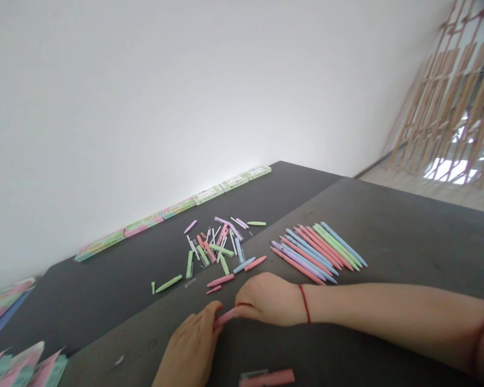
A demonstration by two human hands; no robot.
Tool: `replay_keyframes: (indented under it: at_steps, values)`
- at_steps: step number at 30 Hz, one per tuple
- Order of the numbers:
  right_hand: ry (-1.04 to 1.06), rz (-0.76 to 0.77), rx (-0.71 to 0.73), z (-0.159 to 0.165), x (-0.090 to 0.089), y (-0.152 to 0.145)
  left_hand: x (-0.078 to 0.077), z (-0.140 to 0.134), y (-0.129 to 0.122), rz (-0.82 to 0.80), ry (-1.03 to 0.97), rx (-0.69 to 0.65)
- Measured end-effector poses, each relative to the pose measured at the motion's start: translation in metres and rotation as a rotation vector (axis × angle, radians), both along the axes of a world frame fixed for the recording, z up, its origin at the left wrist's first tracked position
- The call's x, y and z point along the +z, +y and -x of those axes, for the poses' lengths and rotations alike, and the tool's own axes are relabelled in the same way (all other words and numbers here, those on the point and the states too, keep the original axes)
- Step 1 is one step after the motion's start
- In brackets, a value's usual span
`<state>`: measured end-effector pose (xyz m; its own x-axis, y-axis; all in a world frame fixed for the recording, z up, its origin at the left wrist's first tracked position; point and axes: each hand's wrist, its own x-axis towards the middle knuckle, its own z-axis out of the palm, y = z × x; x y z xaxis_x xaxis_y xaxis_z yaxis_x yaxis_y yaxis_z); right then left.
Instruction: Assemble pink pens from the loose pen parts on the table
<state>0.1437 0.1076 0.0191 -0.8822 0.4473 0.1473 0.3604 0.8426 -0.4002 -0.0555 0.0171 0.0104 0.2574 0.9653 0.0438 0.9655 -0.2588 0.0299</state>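
Observation:
Between my two hands is a pink pen piece, lying at a slant. My left hand pinches its lower left end between thumb and fingers. On its upper right end, my right hand is closed, with a red cord around the wrist. The fingers hide both ends of the piece. Just above lie a pink barrel and a small pink part. At the bottom edge rests a red pen part with a clear section.
A row of pens in several colours lies right of centre. Loose pen parts are scattered behind my hands. Flat pastel boxes line the wall. More pastel packaging stands at lower left. A wooden lattice is at far right.

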Motion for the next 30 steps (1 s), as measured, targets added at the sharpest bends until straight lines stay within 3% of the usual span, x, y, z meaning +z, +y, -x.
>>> replay_keyframes:
  at_steps: [7,14,18,20,26,30]
  values:
    - [0.065,0.163,-0.039,0.002,0.006,-0.003,0.009,-0.007,0.000,0.020,-0.008,-0.037]
    - [0.112,0.479,-0.013,0.003,0.002,-0.002,0.007,-0.007,-0.003,0.054,-0.010,-0.093]
    - [0.031,0.648,-0.003,0.004,0.000,0.001,0.009,-0.010,-0.003,0.099,0.007,-0.093]
    - [0.002,0.607,0.015,0.004,0.002,0.001,0.011,-0.011,-0.002,0.128,0.020,-0.076]
    - [0.022,0.121,-0.007,0.001,0.004,-0.002,0.016,-0.010,0.000,0.156,0.049,-0.018]
    - [-0.046,0.072,-0.025,0.001,0.003,-0.005,0.012,-0.009,0.000,0.144,0.015,-0.032]
